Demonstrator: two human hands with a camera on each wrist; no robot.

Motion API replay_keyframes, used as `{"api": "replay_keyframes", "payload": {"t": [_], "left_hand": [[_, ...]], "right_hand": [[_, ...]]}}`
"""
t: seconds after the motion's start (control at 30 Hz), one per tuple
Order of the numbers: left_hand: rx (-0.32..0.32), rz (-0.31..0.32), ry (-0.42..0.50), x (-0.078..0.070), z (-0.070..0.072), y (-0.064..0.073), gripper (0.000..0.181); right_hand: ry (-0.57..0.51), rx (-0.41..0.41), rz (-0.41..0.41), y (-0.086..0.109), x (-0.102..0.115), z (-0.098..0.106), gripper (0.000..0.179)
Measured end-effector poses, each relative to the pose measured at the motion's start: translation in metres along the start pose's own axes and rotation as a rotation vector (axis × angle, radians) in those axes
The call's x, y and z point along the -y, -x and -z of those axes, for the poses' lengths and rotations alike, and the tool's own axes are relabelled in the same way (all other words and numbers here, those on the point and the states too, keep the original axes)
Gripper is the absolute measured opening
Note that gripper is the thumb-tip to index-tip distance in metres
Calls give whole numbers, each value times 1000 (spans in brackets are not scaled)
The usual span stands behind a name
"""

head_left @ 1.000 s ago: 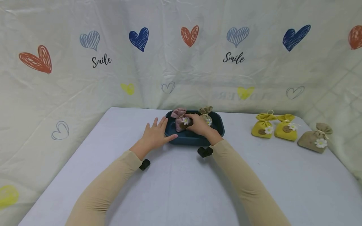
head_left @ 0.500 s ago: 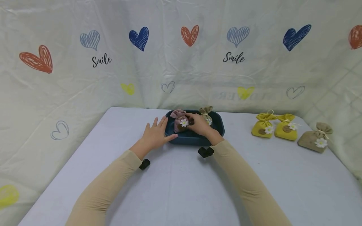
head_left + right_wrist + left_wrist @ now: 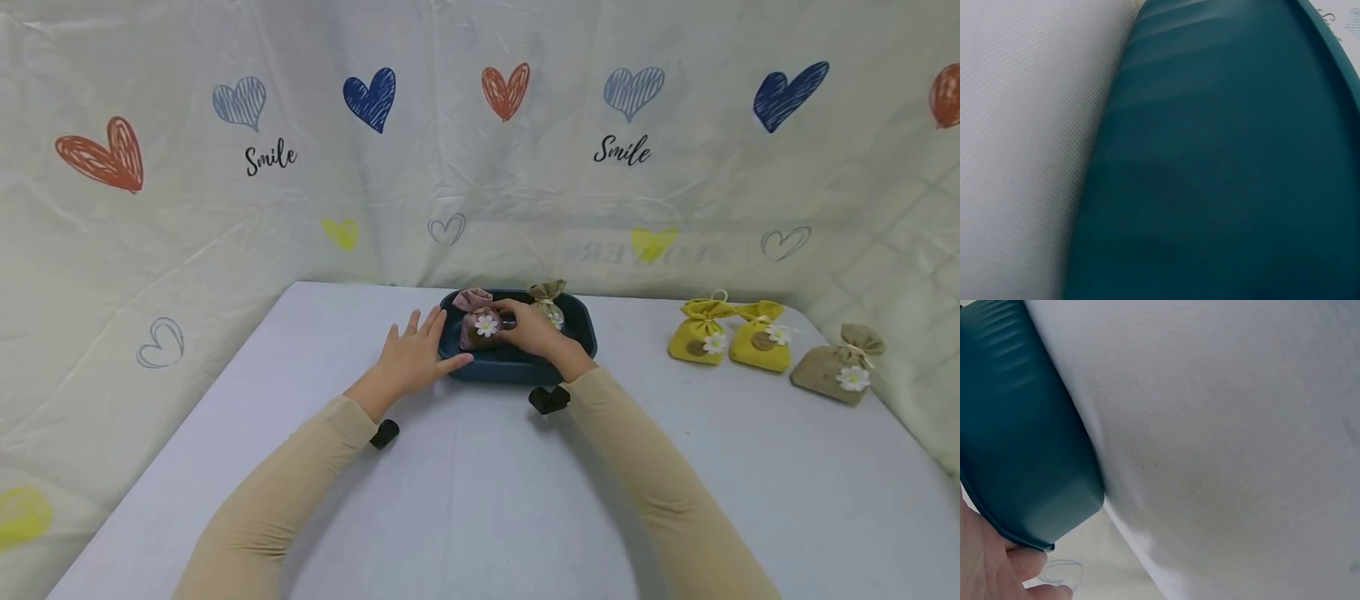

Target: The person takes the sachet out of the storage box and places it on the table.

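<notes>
A dark teal plastic basin [image 3: 495, 372] stands at the back middle of the table. Inside it on the left sits a pink cloth drawstring pouch [image 3: 468, 328] with a white flower and brown patch. My right hand [image 3: 534, 331] reaches over the front rim and pinches this pouch's right side with thumb and index finger. Behind that hand, a beige pouch [image 3: 548, 292] stands in the basin's right half. My left hand [image 3: 411, 360] rests at the left rim, fingers spread and straight; its fingertips [image 3: 1027, 564] show under the rim in the left wrist view. Basin wall [image 3: 1222, 156] fills most of the right wrist view.
On the table's right side stand two yellow pouches [image 3: 691, 346] [image 3: 753, 350], with a beige pouch [image 3: 825, 373] lying tilted beside them. A white sheet with printed hearts [image 3: 370, 99] hangs right behind the table [image 3: 450, 500].
Between one second and half a second ago, the pink pouch shifted slightly left and its flower turned, the right hand at its side. The left hand stayed at the rim.
</notes>
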State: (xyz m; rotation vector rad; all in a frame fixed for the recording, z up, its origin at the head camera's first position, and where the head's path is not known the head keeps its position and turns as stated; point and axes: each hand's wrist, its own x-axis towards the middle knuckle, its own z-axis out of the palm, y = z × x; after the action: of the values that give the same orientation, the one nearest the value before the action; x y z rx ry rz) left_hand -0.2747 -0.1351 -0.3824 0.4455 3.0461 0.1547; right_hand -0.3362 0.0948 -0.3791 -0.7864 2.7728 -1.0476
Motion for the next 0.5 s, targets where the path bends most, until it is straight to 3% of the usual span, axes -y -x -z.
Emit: {"api": "replay_keyframes", "payload": {"t": [0.5], "left_hand": [[-5,-1,4,2,-1,-2,104]], "right_hand": [[-48,64,-55,-5,4,0,61]]}}
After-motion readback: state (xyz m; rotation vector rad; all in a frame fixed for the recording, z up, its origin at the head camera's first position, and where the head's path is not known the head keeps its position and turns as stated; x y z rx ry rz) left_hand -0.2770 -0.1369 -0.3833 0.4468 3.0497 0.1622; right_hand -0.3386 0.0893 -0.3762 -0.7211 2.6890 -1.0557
